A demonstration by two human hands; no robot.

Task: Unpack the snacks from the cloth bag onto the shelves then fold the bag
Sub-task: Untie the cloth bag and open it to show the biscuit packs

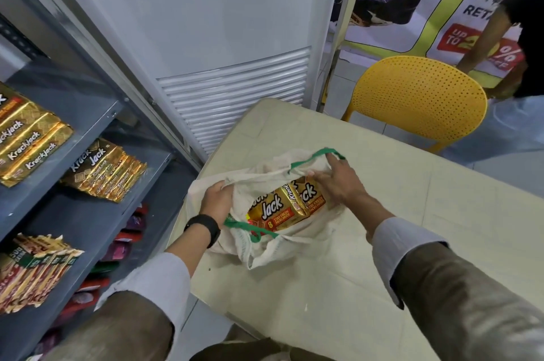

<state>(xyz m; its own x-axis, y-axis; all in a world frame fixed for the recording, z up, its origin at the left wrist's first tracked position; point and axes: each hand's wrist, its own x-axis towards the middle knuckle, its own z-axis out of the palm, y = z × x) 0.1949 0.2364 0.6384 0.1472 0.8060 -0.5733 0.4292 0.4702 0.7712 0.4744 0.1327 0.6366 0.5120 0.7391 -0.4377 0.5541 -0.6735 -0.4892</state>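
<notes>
While the cloth bag (pixel 276 246) lies slumped on the pale bench (pixel 382 243) with its mouth pulled wide, the left hand (pixel 216 201) grips the near-left edge of the opening, its fingers (pixel 226 184) curled over the fabric. A black watch (pixel 206 226) sits on that wrist, just beside one green handle (pixel 244 226) of the bag. The right hand (pixel 338 181) reaches into the mouth from the far-right side, its fingers (pixel 319 176) bent down against the top of the gold Krack Jack packs (pixel 287 204), though whether they truly pinch a pack or only touch it cannot be told. Two or three of these packs stand side by side inside the bag, labels facing up. The second green handle (pixel 315 156) arches over the far rim, close to the right hand's fingertips.

To the left stand grey shelves (pixel 97 113). The lower one carries red and gold packets (pixel 38 269); the next up holds a leaning row of Krack Jack packs (pixel 109 175), and the one above it a flat row of KrackJack packs (pixel 32 140). Beyond the bench stands a white louvred cabinet (pixel 235 90), a yellow perforated chair (pixel 418 101), and another person (pixel 524 37) before a poster (pixel 412 7).
</notes>
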